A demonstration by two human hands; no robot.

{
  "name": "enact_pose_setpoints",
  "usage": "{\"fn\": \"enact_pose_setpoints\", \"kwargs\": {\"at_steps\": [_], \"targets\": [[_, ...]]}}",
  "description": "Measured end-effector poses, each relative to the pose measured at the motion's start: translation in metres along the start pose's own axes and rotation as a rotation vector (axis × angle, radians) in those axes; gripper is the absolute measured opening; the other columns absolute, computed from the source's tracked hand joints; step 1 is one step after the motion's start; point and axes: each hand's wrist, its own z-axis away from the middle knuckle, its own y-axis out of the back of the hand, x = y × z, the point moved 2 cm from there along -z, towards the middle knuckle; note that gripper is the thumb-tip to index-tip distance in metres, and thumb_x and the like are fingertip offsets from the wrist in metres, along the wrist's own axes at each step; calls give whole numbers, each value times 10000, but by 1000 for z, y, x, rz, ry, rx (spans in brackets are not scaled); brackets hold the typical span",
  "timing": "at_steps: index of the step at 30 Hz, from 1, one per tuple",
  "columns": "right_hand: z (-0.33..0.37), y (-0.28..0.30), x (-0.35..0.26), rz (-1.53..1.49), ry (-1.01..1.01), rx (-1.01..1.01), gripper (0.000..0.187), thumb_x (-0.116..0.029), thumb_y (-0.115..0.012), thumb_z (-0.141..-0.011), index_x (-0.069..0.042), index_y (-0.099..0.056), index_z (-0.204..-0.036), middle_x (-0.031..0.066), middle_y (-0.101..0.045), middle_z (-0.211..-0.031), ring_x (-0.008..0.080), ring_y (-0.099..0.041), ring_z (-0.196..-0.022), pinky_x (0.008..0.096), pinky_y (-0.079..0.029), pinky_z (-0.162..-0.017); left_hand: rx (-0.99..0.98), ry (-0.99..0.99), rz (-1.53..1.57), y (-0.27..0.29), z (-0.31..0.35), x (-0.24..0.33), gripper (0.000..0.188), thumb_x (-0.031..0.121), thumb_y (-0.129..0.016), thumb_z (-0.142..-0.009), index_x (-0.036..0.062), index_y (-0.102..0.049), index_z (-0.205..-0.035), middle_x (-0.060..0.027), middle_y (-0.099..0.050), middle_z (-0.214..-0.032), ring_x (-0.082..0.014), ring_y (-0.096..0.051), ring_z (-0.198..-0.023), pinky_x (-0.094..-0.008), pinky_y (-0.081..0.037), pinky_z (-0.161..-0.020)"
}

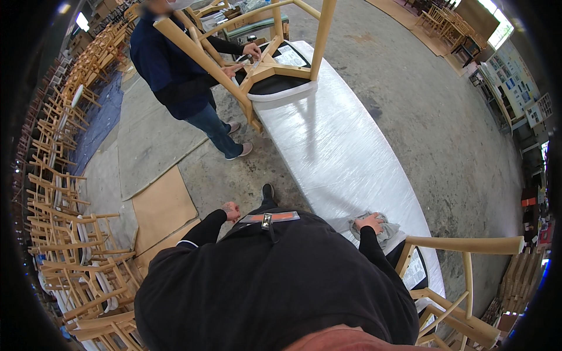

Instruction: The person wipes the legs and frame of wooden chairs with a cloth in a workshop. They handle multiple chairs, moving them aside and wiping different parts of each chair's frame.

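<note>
A crumpled grey cloth (389, 235) is being covered by the right hand (370, 222) on the near part of the counter (351, 146), whose top is being covered by shiny clear film. The fingers are being laid across the cloth; whether it is being gripped or only pressed cannot be told. Just beside it, an upturned wooden chair (468, 244) is being supported on its seat. The left hand (232, 211) is being held in the air, away from the counter, loosely curled; whether anything is being grasped cannot be told. At the far end, another upturned chair (324, 41) is being handled by a co-worker (164, 70) in dark clothing. On the left, the floor is being partly covered by brown sheets (164, 199), and its edge is being lined by many wooden chairs (64, 169).
</note>
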Motion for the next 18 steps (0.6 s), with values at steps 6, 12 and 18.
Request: {"fn": "enact_pose_setpoints", "kwargs": {"at_steps": [6,12,18], "targets": [[-3,-1,0,4,11,-2,1160,-624,-696,-697,-13,-165,-1528,311,-290,-1515,393,-307,-1424,589,-290,-1113,14,-1,28,1,1,-1,148,137,-651,-774,-8,-657,-805,-104,-699,-671,-188,-705,-605,-325,-565,-599],[-1,-1,-1,3,10,5,1154,-624,-688,-700,-7,-170,-1525,315,-291,-1512,397,-311,-1421,589,-295,-1108,8,1,44,1,2,-2,154,132,-653,-772,-14,-664,-821,-102,-696,-667,-189,-703,-599,-331,-566,-596],[-1,-1,0,19,7,10,1157,-632,-681,-702,-5,-166,-1526,319,-286,-1513,397,-316,-1419,586,-298,-1107,8,-23,14,1,2,-2,142,105,-632,-775,-18,-670,-834,-111,-701,-676,-194,-710,-610,-328,-573,-603]]}}
